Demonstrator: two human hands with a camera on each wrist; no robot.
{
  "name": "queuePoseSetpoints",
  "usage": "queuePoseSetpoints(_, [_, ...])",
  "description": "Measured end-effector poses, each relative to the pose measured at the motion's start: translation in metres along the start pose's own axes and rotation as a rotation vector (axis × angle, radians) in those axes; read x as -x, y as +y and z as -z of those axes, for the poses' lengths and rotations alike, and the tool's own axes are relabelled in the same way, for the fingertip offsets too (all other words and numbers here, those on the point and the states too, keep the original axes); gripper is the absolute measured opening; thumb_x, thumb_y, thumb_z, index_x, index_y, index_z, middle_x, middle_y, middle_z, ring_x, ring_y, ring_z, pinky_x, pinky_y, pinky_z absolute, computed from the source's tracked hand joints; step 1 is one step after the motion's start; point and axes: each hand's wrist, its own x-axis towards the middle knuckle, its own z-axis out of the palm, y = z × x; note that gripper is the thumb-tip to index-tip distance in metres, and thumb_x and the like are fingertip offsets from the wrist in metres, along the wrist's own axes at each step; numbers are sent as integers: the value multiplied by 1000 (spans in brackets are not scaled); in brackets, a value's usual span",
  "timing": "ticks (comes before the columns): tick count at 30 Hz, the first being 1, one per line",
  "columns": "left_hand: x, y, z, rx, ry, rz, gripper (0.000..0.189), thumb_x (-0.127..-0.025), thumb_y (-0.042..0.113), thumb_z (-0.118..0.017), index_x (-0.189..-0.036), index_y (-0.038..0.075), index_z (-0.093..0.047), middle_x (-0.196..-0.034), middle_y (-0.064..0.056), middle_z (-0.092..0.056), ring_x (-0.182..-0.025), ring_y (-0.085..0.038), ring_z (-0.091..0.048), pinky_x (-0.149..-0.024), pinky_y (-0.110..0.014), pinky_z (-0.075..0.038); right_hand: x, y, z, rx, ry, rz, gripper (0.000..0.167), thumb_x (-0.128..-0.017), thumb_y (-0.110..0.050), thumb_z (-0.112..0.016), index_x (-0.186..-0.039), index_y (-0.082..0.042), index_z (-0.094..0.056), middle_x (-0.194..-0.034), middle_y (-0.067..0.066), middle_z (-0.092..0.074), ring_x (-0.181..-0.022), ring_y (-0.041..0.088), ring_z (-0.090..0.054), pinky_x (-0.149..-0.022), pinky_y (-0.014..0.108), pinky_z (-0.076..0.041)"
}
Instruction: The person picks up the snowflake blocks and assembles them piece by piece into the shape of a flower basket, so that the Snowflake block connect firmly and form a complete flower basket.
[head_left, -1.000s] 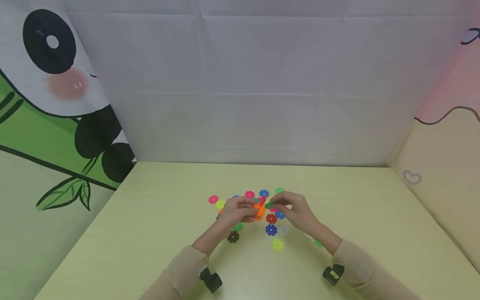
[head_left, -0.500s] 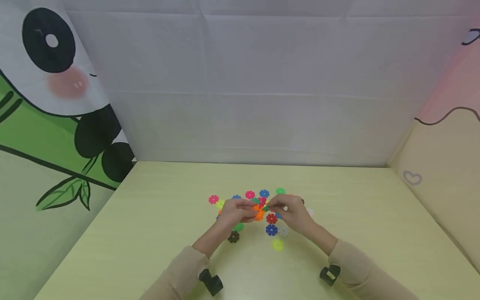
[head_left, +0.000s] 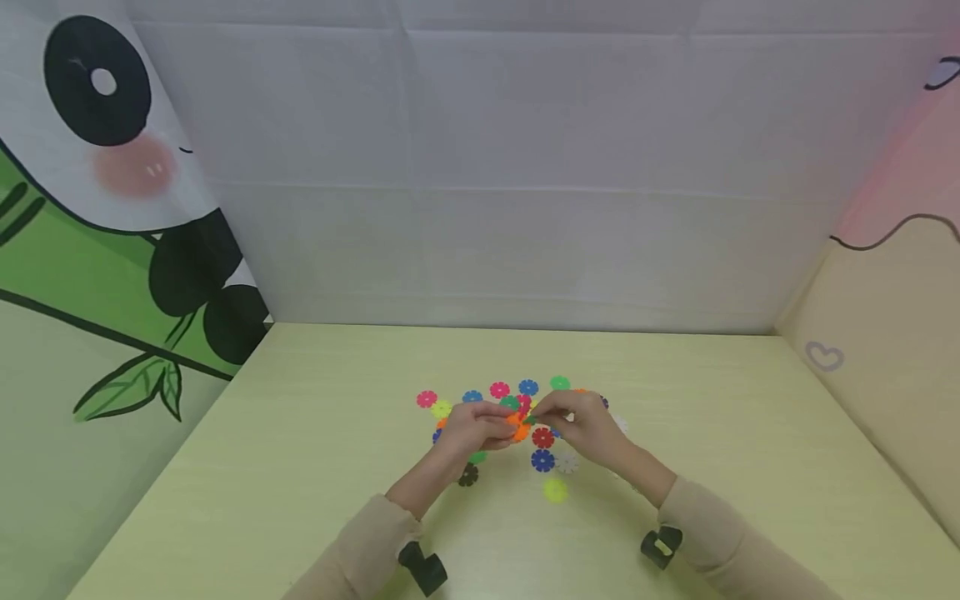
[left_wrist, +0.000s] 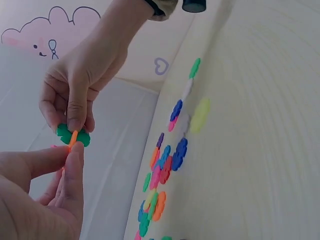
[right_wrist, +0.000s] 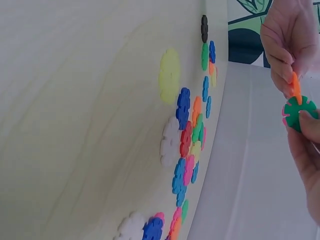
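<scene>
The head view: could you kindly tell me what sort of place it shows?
Perhaps a children's play corner, judging by the cartoon drawing, the pale table and the colourful notched discs.

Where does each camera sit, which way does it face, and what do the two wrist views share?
Head: on the person's head, facing forward and down at the table; left hand, right hand and both sleeves show.
Left wrist: on that wrist, facing past the left hand to the right hand and heart-marked panel.
Right wrist: on that wrist, facing past part of the right hand to the left hand and leaf-painted panel.
Shared by wrist views: both hands, the pinched orange disc and green disc.
</scene>
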Motion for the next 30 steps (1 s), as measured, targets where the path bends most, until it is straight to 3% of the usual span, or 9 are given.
queuePoseSetpoints(5, [-4, -6, 1, -93, -43, -41, 25, -81, 11, -66, -101, -3, -61, -92, -11, -67, -85, -24, -65, -74, -33, -54, 2, 8, 12, -37, -134, -161, 13, -78, 4, -66, -89, -1, -67, -87, 8, -68, -77, 19, -65, -70, 24, -53])
queuePoseSetpoints(9, [-8, -8, 5, -101, -53, -63, 25, -82, 12, -66, -101, -3, -61, -92, -10, -67, -84, -24, -65, -75, -34, -54, 5, 21, 27, -5, -199, -314, 19, -80, -4, -67, -98, -2, -66, -94, 9, -67, -83, 17, -63, -72, 25, -53])
queuePoseSetpoints(17, [-11, -12, 18, -103, -48, -100, 30, -84, 12, -63, -109, -4, -60, -95, -13, -66, -90, -31, -64, -77, -36, -53, 36, 60, 65, 135, -354, -521, 25, -76, -6, -71, -98, 2, -63, -85, 6, -61, -76, 14, -55, -63, 22, -48])
queuePoseSetpoints(23, [-6, -3, 17, -114, -24, -85, 29, -84, 9, -64, -107, -6, -60, -94, -13, -66, -87, -30, -65, -76, -35, -53, 52, 75, 69, 176, -372, -604, 26, -72, -9, -75, -95, -4, -65, -82, 0, -58, -75, 14, -51, -63, 23, -47])
queuePoseSetpoints(30, [-10, -2, 13, -99, -11, -78, 27, -82, 6, -65, -105, -6, -61, -90, -10, -65, -88, -33, -64, -77, -38, -52, 53, 80, 65, 171, -374, -657, 21, -74, -7, -73, -92, -7, -62, -84, -1, -57, -78, 15, -52, -68, 28, -48])
